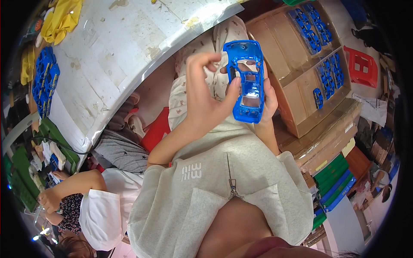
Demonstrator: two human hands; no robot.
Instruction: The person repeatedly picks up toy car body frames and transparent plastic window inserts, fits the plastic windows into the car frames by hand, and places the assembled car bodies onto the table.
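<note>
A blue plastic toy car body [251, 88], with open window gaps, is held upright lengthwise over my lap. My right hand [270, 103] grips its right side, fingers partly hidden behind the shell. My left hand [206, 92] is at its left side, the thumb pressed on the edge near a dark piece in the side window. The index finger of that hand is bent near the front corner, and some fingertips reach behind the shell. Whether the dark piece is part of the body I cannot tell.
A white worktable [116, 47] bears a stack of blue parts [45, 81] and yellow cloth [61, 21]. To the right, a cardboard box [275, 56] holds rows of blue car bodies [330, 77]. Beyond lies a red plastic stool [360, 66]. A co-worker in white [101, 217] sits at left.
</note>
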